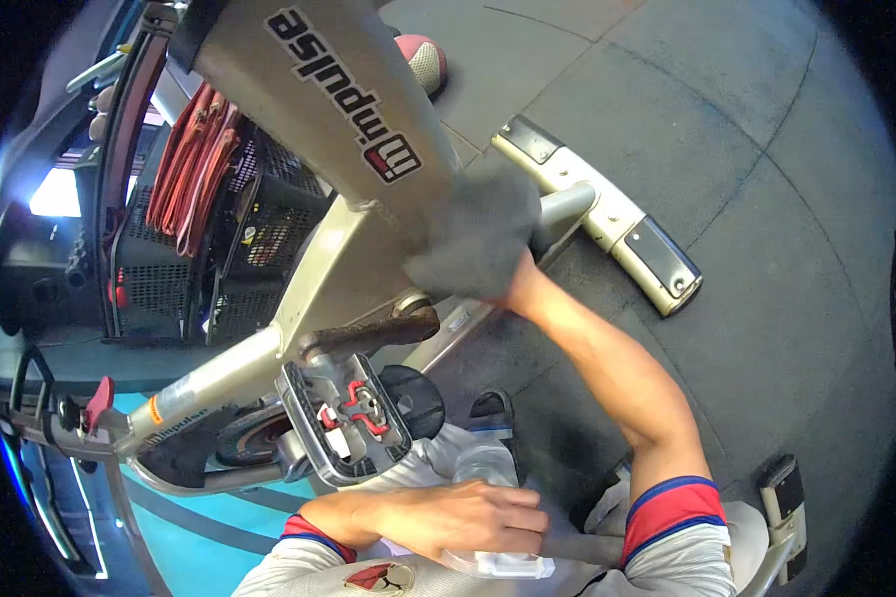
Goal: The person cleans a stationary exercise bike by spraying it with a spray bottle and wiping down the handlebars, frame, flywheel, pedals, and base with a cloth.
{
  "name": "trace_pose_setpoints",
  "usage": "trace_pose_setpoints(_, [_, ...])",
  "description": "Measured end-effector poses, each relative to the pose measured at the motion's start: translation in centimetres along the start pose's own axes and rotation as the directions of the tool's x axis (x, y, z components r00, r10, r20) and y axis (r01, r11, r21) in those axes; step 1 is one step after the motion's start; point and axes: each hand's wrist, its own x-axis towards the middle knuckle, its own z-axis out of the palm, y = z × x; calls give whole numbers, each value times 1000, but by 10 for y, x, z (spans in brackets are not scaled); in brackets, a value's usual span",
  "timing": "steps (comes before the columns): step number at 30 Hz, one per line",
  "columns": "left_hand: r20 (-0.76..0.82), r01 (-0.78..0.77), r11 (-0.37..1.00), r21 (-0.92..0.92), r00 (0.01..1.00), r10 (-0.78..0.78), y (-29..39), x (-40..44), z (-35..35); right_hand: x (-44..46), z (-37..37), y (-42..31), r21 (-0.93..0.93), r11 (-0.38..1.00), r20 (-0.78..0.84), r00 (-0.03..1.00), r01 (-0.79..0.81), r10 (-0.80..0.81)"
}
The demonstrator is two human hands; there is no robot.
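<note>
Bike frame: silver-grey metal exercise-bike frame [334, 119] lettered "impulse"; my landmark, standing over dark grey rubber floor tiles [757, 119].
Right grip: I see the right hand [520, 284] at the lower end of the frame's lettered tube, under a soft dark grey cloth [483, 234]. Cloth blurred; fingers covered, so I cannot tell how far they close.
Left grip: left hand [468, 517] on the frame's near side, fingers curled round a clear plastic container [503, 565]. Partly hidden; I cannot make out its full shape.
Pedal: black-and-silver pedal with red clip parts [343, 420], low on the frame's near side.
Stabiliser: silver metal bar with black end pads [612, 214], right of the frame.
Baskets: black perforated plastic baskets [154, 298], left of the frame, with red fabric pieces [191, 169] draped there.
</note>
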Motion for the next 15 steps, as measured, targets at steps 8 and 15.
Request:
trace_pose_setpoints(8, [2,-43,998,-47,999,43,4,-3,6,87,-37,-38,-385,916,-625,699,111,-347])
trace_pose_setpoints(15, [30,-85,996,11,996,85,5,0,19,-55,69,43,-107,919,-8,924,380,-383])
